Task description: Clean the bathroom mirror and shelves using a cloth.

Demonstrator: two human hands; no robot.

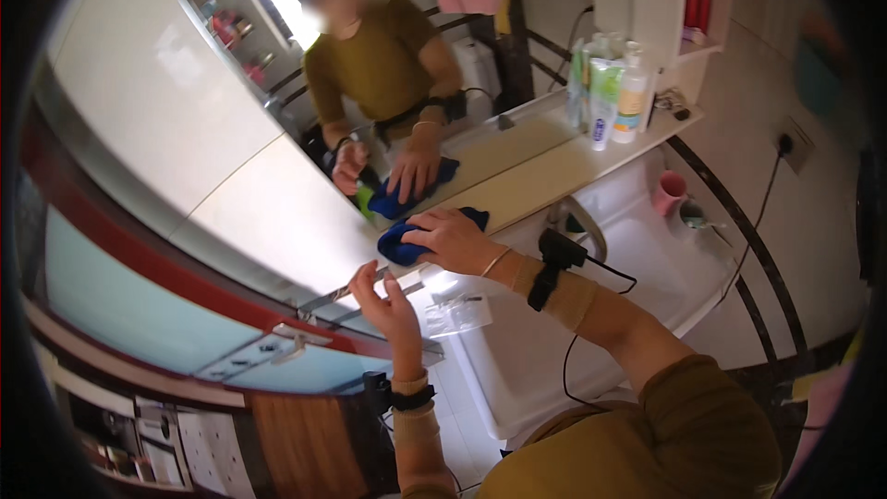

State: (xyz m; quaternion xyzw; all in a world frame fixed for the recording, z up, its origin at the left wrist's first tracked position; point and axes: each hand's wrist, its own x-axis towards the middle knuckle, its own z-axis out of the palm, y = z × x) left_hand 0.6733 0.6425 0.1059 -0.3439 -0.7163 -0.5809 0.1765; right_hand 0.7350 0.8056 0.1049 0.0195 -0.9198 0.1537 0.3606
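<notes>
My right hand (pixel 454 241) lies palm down on a blue cloth (pixel 400 242), its fingers bent over it. The cloth rests on the left end of a cream shelf (pixel 554 180) below the mirror (pixel 478 104), which reflects both hands and the cloth. Left of the cloth, my left hand (pixel 389 301) is raised near the tiled wall, fingers apart, with nothing in it. Below my right hand is the white washbasin (pixel 527 374), with a small clear plastic packet (pixel 461 315) at its back left corner. Each wrist wears a strap with a small black device.
Toward the shelf's right end stand a toothpaste tube (pixel 604 107) and a pump bottle (pixel 629 100). A curved faucet (pixel 589 225) rises beneath the shelf edge. At the basin's right side sits a pink cup (pixel 669 193). A red-framed door (pixel 277 319) with a handle is on the left.
</notes>
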